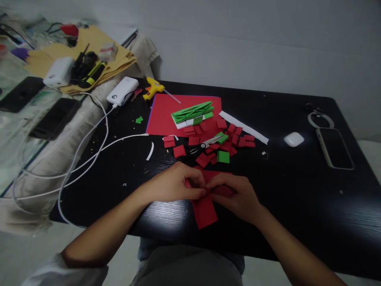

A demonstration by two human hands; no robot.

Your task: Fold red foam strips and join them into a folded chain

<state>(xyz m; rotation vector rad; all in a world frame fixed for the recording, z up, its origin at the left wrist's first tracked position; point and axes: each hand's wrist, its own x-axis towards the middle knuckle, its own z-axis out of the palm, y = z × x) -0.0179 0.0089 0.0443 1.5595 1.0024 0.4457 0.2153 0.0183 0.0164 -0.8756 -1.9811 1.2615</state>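
A strip of red paper (204, 210) lies on the black table (297, 198) near its front edge. My left hand (175, 183) and my right hand (235, 194) both pinch the strip's upper part, fingertips meeting in the middle. Just beyond them lies a heap of small red paper squares (208, 143) with a few green squares (223, 157) mixed in. Scissors (205, 145) rest in that heap. A red sheet (166, 115) lies further back with folded green paper pieces (193, 111) on it.
A yellow glue gun (152, 88) and a white power bank (122, 90) with white cables (89, 155) sit at the back left. A white earbud case (293, 139) and a phone (335, 147) lie at the right. A cluttered surface holds phones and tools on the left.
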